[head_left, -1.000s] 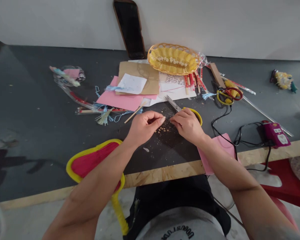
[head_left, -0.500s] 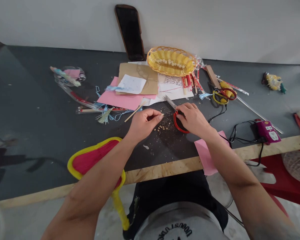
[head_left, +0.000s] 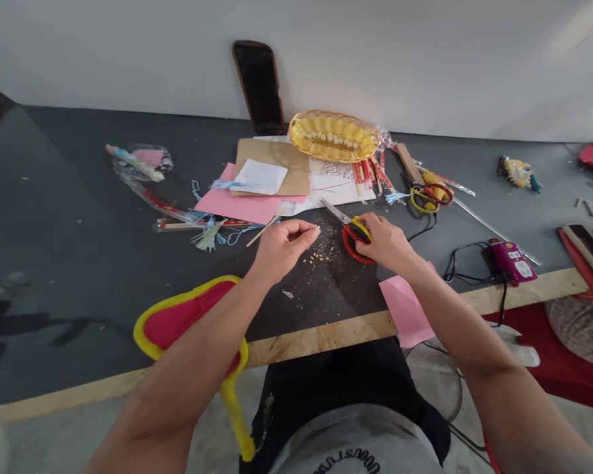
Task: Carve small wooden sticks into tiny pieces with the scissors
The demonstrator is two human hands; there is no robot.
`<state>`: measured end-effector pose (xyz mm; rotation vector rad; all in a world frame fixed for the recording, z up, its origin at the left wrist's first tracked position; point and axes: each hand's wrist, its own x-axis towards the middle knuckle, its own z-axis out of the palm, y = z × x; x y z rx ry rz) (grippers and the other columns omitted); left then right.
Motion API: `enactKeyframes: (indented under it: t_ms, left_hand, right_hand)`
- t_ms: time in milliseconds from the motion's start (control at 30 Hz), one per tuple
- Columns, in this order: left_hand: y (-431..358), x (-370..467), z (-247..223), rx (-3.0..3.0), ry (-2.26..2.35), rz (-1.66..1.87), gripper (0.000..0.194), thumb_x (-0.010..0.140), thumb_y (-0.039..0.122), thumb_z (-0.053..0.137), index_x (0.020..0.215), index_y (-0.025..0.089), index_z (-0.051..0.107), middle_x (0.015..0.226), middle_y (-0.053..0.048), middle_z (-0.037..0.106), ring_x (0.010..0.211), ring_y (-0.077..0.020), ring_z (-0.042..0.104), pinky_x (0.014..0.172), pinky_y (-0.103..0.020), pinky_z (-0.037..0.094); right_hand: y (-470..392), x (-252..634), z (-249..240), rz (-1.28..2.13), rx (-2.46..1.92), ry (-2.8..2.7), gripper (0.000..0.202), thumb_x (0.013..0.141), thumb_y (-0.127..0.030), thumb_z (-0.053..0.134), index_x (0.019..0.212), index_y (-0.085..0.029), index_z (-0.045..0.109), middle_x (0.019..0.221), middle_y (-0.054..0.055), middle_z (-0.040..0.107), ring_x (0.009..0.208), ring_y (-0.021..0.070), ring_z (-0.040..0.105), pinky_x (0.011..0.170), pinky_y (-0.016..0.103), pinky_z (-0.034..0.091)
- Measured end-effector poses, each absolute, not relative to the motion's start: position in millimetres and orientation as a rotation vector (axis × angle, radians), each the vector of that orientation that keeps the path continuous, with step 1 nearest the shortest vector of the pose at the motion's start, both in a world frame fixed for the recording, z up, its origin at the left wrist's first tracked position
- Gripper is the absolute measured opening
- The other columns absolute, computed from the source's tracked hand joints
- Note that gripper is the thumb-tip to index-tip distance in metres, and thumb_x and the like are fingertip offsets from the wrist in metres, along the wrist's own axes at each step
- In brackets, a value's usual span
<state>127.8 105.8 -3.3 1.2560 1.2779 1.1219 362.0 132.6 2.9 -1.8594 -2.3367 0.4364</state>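
Observation:
My left hand (head_left: 286, 245) is closed in a pinch, with a tiny pale piece (head_left: 318, 228) showing at the fingertips. What kind of piece it is, I cannot make out. My right hand (head_left: 384, 238) grips the red and yellow handles of a pair of scissors (head_left: 356, 238), whose blades point away to the upper left. Small tan bits (head_left: 319, 257) and fine crumbs lie on the dark table between my hands. Just beyond my left hand is a thin wooden strip (head_left: 261, 232).
Behind my hands are a yellow basket (head_left: 296, 135) with small white pieces, pink paper (head_left: 217, 203) and a leaning phone (head_left: 259, 85). A second pair of scissors (head_left: 431, 197) and a purple power adapter (head_left: 511, 262) lie rightward. A pink and yellow fan-shaped object (head_left: 178, 319) lies under my left forearm.
My right hand has shifted slightly on the scissors, and the yellow inside of the handle now shows. The left hand keeps its pinch. The whole view has tilted a little upward and rightward.

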Motion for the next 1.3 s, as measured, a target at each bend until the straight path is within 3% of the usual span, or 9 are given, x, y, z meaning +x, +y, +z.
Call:
enactKeyframes:
  t_ms: [100, 167, 267, 333, 433, 600, 900, 1300]
  left_hand:
    - [108.4, 127.7, -3.0, 1.083, 1.156, 1.208, 0.036, 0.066, 0.047, 0.084, 0.078, 0.013, 0.075, 0.056, 0.002, 0.054, 0.051, -0.0075, 0.040, 0.048, -0.022, 0.029]
    - [110.0, 128.0, -2.3, 1.005, 1.075, 1.259, 0.038, 0.064, 0.047, 0.087, 0.076, 0.013, 0.076, 0.053, 0.003, 0.050, 0.049, -0.0065, 0.038, 0.047, -0.022, 0.027]
    - [110.5, 128.3, -0.9, 0.948, 1.011, 1.309, 0.037, 0.063, 0.047, 0.089, 0.072, 0.014, 0.076, 0.052, 0.002, 0.051, 0.048, -0.0061, 0.037, 0.046, -0.021, 0.025]
    - [109.4, 128.0, 0.0, 0.937, 1.004, 1.327, 0.035, 0.064, 0.047, 0.089, 0.071, 0.015, 0.076, 0.053, 0.001, 0.052, 0.049, -0.0063, 0.039, 0.046, -0.021, 0.026]
    - [106.8, 127.1, 0.3, 0.942, 1.005, 1.321, 0.032, 0.065, 0.044, 0.089, 0.073, 0.016, 0.077, 0.052, 0.003, 0.050, 0.049, -0.0060, 0.039, 0.047, -0.021, 0.028]
    - [103.7, 126.3, -2.3, 0.943, 1.077, 1.293, 0.026, 0.062, 0.036, 0.089, 0.079, 0.018, 0.079, 0.060, 0.000, 0.061, 0.051, -0.0074, 0.046, 0.047, -0.021, 0.033]
    - [101.5, 127.7, -7.4, 1.162, 1.146, 1.282, 0.017, 0.071, 0.032, 0.083, 0.083, 0.020, 0.079, 0.080, -0.004, 0.075, 0.059, -0.0104, 0.059, 0.054, -0.023, 0.045]
    - [99.5, 127.6, 2.9, 1.257, 1.230, 1.249, 0.013, 0.072, 0.029, 0.082, 0.078, 0.019, 0.076, 0.081, -0.005, 0.076, 0.063, -0.0126, 0.063, 0.056, -0.024, 0.048]
  right_hand:
    - [139.9, 374.2, -4.9, 0.613, -1.587, -2.019, 0.045, 0.078, -0.031, 0.068, 0.121, -0.020, 0.056, 0.106, 0.006, 0.066, 0.079, 0.0171, 0.063, 0.076, 0.033, 0.051]
    - [143.6, 378.4, -7.5, 0.747, -1.299, -1.855, 0.057, 0.083, -0.040, 0.066, 0.134, -0.023, 0.047, 0.105, 0.004, 0.064, 0.073, 0.0138, 0.060, 0.069, 0.030, 0.052]
    - [142.4, 374.7, -7.2, 0.789, -1.051, -1.848, 0.089, 0.080, -0.055, 0.074, 0.151, -0.027, 0.030, 0.116, 0.007, 0.060, 0.084, 0.0172, 0.061, 0.070, 0.031, 0.055]
    - [136.4, 368.2, -6.5, 0.718, -1.045, -1.944, 0.097, 0.076, -0.060, 0.078, 0.154, -0.027, 0.031, 0.123, 0.010, 0.058, 0.089, 0.0202, 0.061, 0.076, 0.037, 0.058]
    - [125.2, 358.8, -7.6, 0.616, -1.049, -2.129, 0.091, 0.075, -0.063, 0.077, 0.151, -0.027, 0.040, 0.123, 0.011, 0.058, 0.088, 0.0218, 0.060, 0.079, 0.044, 0.060]
    - [117.0, 352.8, -9.5, 0.557, -1.013, -2.300, 0.084, 0.080, -0.059, 0.074, 0.150, -0.024, 0.043, 0.124, 0.014, 0.059, 0.114, 0.0301, 0.061, 0.094, 0.049, 0.059]
    - [114.5, 353.1, -9.3, 0.656, -1.000, -2.306, 0.083, 0.083, -0.059, 0.073, 0.150, -0.020, 0.044, 0.125, 0.016, 0.061, 0.117, 0.0311, 0.062, 0.099, 0.051, 0.058]
    - [111.5, 353.2, -11.2, 0.574, -0.978, -2.344, 0.088, 0.081, -0.059, 0.075, 0.152, -0.019, 0.042, 0.123, 0.016, 0.063, 0.115, 0.0309, 0.063, 0.099, 0.049, 0.057]
